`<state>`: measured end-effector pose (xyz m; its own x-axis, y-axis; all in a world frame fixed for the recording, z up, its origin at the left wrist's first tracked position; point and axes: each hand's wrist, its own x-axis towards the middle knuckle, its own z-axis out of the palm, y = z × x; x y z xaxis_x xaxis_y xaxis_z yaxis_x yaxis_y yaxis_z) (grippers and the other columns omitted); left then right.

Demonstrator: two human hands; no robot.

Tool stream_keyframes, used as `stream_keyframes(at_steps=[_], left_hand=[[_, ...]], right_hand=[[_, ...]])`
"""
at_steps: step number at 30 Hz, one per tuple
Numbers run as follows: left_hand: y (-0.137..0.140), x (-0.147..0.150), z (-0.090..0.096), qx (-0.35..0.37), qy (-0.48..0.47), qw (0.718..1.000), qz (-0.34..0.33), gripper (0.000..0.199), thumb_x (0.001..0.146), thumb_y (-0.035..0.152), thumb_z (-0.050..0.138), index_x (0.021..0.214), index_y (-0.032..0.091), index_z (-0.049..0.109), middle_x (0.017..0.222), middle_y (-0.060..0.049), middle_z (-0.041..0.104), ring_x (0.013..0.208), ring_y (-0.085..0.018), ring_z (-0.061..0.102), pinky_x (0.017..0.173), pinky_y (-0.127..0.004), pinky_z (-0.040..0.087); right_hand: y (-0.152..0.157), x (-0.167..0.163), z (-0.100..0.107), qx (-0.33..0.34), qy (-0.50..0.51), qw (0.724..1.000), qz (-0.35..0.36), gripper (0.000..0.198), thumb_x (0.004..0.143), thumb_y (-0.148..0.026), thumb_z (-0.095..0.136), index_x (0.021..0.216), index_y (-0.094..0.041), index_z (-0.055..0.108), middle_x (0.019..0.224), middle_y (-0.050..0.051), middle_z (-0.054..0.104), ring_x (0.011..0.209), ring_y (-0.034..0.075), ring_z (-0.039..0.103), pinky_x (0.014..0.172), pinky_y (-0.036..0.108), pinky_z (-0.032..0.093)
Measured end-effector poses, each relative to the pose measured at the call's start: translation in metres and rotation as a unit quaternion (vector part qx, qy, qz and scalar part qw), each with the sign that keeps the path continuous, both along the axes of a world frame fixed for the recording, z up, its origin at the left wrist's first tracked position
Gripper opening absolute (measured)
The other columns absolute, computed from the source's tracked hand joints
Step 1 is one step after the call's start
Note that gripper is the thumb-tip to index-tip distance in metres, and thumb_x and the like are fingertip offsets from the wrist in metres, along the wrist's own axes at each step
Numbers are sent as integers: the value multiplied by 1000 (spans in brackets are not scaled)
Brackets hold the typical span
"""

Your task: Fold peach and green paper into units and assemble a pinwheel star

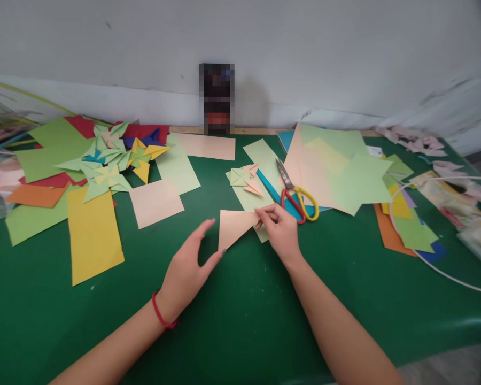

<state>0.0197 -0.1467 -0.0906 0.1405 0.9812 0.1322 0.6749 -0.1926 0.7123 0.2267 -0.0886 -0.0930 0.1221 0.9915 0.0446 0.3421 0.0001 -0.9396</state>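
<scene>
A peach paper triangle (234,227) is held just above the green table, its right corner pinched between the thumb and fingers of my right hand (279,230). My left hand (188,262) is at the triangle's left side, thumb and fingers spread apart, the thumb tip by its lower left corner. Beyond my right hand lie scissors (289,184) with one red and one yellow handle. A small folded piece in light green and peach (246,178) rests on a pale green strip (260,149) just past the triangle.
Folded paper stars (108,160) lie on coloured sheets at the left, near a yellow sheet (94,235). Large pale green sheets (344,171) are at the back right. A white cord (433,264) curves along the right. A pixelated dark object (217,99) stands against the wall.
</scene>
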Motion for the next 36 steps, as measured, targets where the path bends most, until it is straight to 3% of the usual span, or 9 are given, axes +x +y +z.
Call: stream_keyframes(at_steps=[2,4,7,10,16,18,21,29,36], left_hand=[[6,4,2,-88,-107,990,40,62,80,35,56,134,24,28,136,-8,43,118,-22,48,95,-35,45],[12,8,2,-155,-207,965,41,62,80,37,55,134,23,29,132,-9,47,116,-21,49,95,-34,45],[22,15,3,-221,-310,923,48,52,79,39,56,124,19,42,113,-9,61,102,-21,60,85,-32,51],[31,21,4,-264,-325,906,57,34,77,40,57,99,14,58,92,-9,68,77,-21,66,66,-29,54],[40,27,-2,-213,-341,913,69,24,75,36,58,84,14,60,71,-2,65,61,-15,64,55,-24,51],[40,27,-5,-197,-329,921,68,21,75,35,59,79,14,60,67,0,63,58,-14,62,53,-23,50],[39,26,-7,-197,-337,919,57,22,72,33,62,84,14,59,74,-1,64,62,-13,61,56,-23,50],[38,22,-1,-213,-310,926,23,23,69,33,65,82,14,58,75,-1,66,65,-14,62,59,-24,51],[37,22,-3,-209,-317,925,0,24,75,39,58,72,16,53,56,-1,62,47,-12,57,48,-22,47]], right_hand=[[-1,-2,1,1,33,999,-2,20,79,-37,57,71,-19,58,50,-4,57,49,10,54,55,22,42],[-2,-6,3,3,58,998,0,19,78,-36,58,71,-18,58,50,-4,57,49,10,54,55,22,42],[-5,-12,5,8,90,996,2,18,77,-35,59,71,-18,58,52,-3,58,51,11,56,54,22,43],[-7,-18,6,9,116,993,-13,19,75,-36,61,71,-18,57,54,-3,58,45,9,52,46,21,41],[-7,-31,-5,-62,219,974,-4,31,72,-42,63,90,-17,57,56,-2,59,49,12,56,36,19,40],[-7,-36,-9,-80,197,977,30,29,71,-43,62,79,-14,60,54,-1,59,37,8,48,33,18,35],[-9,-40,-14,-48,183,981,34,29,74,-43,60,70,-14,58,53,-1,58,34,6,45,34,18,34],[-13,-39,-13,-48,226,973,25,27,69,-42,65,78,-18,56,54,-3,61,48,14,60,48,26,52],[-19,-32,-6,-2,140,990,-17,25,77,-42,56,75,-18,58,48,-4,54,40,10,51,44,21,44]])
